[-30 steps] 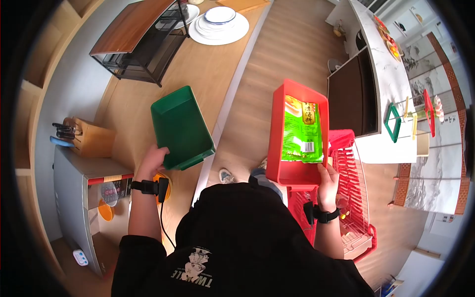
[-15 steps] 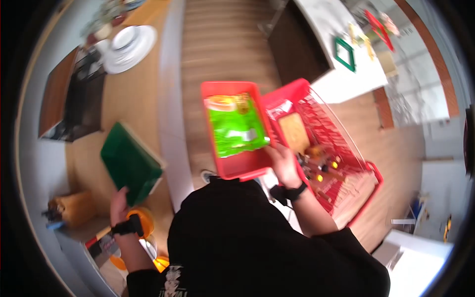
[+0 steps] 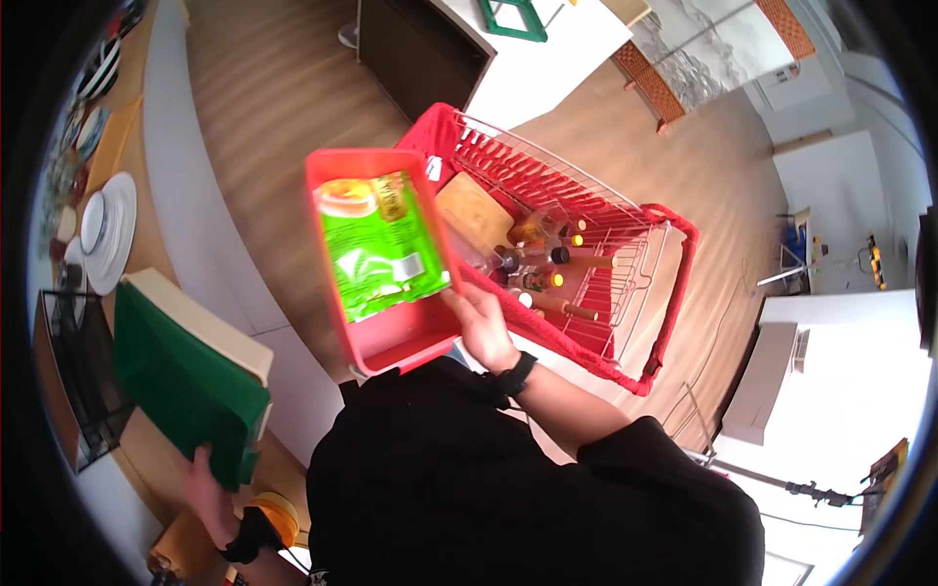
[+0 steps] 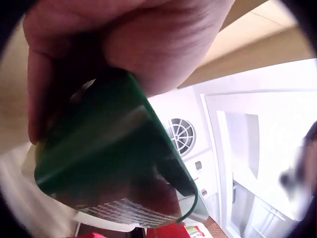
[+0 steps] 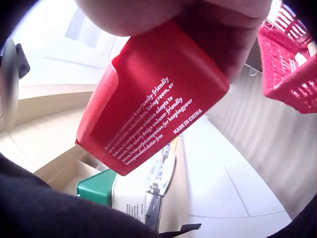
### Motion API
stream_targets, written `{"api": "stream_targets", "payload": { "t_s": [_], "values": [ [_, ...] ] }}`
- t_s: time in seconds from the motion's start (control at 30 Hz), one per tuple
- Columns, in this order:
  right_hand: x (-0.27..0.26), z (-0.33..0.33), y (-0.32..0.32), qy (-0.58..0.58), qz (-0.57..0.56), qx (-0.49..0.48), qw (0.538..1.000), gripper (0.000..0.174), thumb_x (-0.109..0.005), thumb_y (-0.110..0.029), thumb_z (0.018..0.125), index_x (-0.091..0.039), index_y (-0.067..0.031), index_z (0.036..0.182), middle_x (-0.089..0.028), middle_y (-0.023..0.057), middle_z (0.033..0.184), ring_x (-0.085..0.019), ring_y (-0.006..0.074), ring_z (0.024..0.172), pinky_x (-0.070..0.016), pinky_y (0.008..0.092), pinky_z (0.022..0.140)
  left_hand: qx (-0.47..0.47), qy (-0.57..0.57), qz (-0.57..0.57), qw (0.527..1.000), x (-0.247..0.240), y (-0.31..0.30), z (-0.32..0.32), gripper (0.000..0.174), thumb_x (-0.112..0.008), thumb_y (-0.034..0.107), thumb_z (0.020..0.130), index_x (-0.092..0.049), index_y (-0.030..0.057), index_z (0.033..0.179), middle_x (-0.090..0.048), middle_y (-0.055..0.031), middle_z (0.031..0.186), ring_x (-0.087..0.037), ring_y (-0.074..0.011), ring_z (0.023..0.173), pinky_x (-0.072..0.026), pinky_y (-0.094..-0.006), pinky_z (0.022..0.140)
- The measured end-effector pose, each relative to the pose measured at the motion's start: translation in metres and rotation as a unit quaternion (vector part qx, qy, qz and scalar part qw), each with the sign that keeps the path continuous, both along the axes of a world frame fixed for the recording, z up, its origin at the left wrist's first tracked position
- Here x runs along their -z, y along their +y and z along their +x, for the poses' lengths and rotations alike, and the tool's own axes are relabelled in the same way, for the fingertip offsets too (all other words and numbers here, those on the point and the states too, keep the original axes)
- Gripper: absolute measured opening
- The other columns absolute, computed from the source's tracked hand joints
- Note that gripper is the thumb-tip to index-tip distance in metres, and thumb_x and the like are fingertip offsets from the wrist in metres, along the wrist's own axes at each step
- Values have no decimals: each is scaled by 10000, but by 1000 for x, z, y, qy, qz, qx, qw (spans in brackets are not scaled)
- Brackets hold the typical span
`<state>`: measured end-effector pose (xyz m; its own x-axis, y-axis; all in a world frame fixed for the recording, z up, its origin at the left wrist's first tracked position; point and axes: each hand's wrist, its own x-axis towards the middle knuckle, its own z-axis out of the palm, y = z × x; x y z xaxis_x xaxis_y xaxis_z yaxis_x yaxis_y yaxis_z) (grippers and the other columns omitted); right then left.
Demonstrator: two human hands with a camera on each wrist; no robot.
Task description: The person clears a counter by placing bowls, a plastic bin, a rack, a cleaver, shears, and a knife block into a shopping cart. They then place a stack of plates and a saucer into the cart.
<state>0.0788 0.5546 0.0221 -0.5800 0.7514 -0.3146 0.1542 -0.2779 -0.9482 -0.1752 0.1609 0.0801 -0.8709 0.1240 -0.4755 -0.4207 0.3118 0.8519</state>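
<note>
A red tray (image 3: 405, 337) with a green food packet (image 3: 383, 249) lying in it is gripped at its near right corner by the right hand (image 3: 486, 327). In the right wrist view, white print covers the end wall of the red tray (image 5: 153, 104). The left hand (image 3: 208, 496) holds a green tray (image 3: 181, 376) by its near end, tilted, with a cream-coloured side or second tray against it. The left wrist view shows the left hand (image 4: 148, 44) curled over the edge of the green tray (image 4: 109, 148).
A red-lined shopping cart (image 3: 674, 293) stands to the right, with bottles and a wooden board (image 3: 476, 213) inside. White plates (image 3: 119, 234) and a dark rack (image 3: 83, 391) are on the left counter. A white-topped counter (image 3: 547, 68) stands ahead.
The view has turned rightward, so the cart now shows more fully. The green tray has tilted over, bringing its cream side into view. Both hands keep hold of their trays.
</note>
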Motion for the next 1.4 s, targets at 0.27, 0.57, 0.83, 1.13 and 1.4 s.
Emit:
{"api": "stream_targets", "payload": {
  "t_s": [0.27,0.57,0.83,1.13,1.4],
  "values": [
    [1,139,83,-47,69,242,967,224,-525,-143,1023,-648,22,1110,-634,-32,944,-523,36,833,-430,216,737,280,1,60,958,35,261,35,231,-548,54,909,-614,-47,1106,-652,-58,993,-580,-143,887,-457,-300,797],
    [15,232,124,-135,89,382,910,226,-499,-114,1015,-604,68,932,-499,-1,735,-384,77,691,-355,280,589,522,-110,-91,841,166,536,118,318,-446,12,906,-605,-56,1173,-682,-121,1077,-668,-227,972,-535,-374,824],
    [46,251,121,-286,134,354,880,249,-485,-134,1019,-632,54,1089,-654,39,920,-566,101,860,-456,262,798,455,-200,-95,863,344,634,165,348,-469,163,948,-613,-79,1151,-683,-211,1062,-701,-321,897,-571,-437,682],
    [63,261,117,-149,-28,493,857,250,-499,-152,1033,-640,36,1116,-650,8,968,-553,57,854,-435,225,770,276,-304,-129,902,372,690,218,341,-442,33,931,-523,-4,1260,-570,-202,1260,-600,-379,1127,-568,-560,847],
    [70,270,107,-151,-68,523,836,254,-476,-142,1036,-640,41,1100,-660,22,971,-568,77,888,-442,237,818,189,-324,-133,917,400,699,244,278,-484,55,922,-559,-20,1179,-587,-194,1228,-606,-347,1109,-558,-435,873]
  ]
}}
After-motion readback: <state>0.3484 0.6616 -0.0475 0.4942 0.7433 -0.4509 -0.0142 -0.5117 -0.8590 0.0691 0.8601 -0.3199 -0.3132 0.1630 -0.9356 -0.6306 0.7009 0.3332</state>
